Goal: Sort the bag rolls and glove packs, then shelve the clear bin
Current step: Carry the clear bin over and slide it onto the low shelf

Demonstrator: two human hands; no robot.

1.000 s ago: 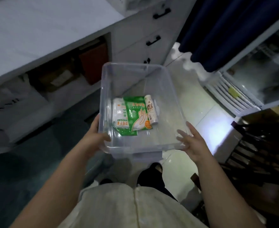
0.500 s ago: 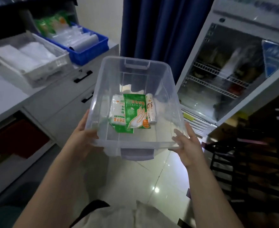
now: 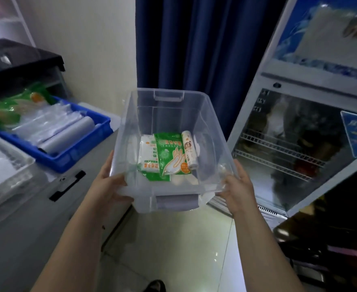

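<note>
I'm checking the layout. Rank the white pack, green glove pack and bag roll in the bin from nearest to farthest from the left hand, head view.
From the left hand:
1. White pack, left side of the clear bin.
2. Green glove pack, middle.
3. Bag roll, right.

The grey cabinet top (image 3: 101,121) at the left carries a blue crate (image 3: 72,154). This crate stands near the right edge of the top. Just left of the blue crate, on the same top, stands a white basket (image 3: 9,178). Behind the blue crate sits a black-lidded box (image 3: 23,68).
</note>
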